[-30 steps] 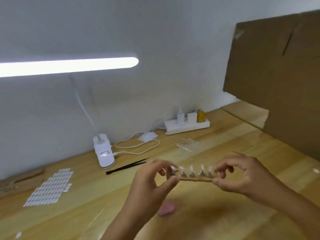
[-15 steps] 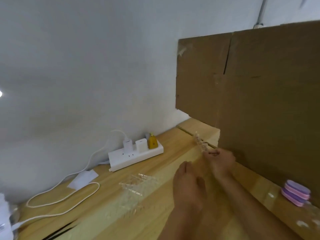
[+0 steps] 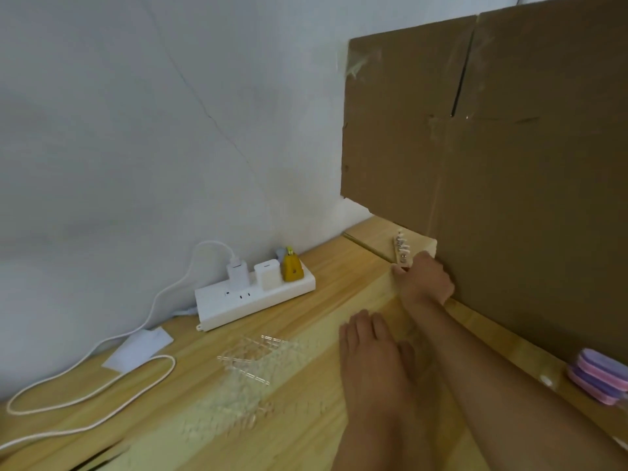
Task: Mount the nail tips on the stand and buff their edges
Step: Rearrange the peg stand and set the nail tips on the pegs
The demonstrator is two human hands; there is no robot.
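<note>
- The stand is a narrow strip of pale wood with a row of small metal pegs. The nail tips on the pegs are small and white, but too blurred for their edges to show.
- It lies at the far right of the tabletop, which is smooth light wood with straight grain. The stand is just beside the lower edge of a brown cardboard panel.
- The right hand is seen from its back and grips the near end of the stand, with the thumb against its left side.
- The left hand is flat, with fingers straight and together, and carries nothing. I cannot tell if it touches the wood.
- The cardboard stands like a wall close on the right of both arms. On the left, bare wood separates the hands from a white power strip.
- Clear plastic pieces lie near the left hand, and a white cable loops further left.
- Purple and pink buffer blocks are stacked at the right, beside the cardboard.
</note>
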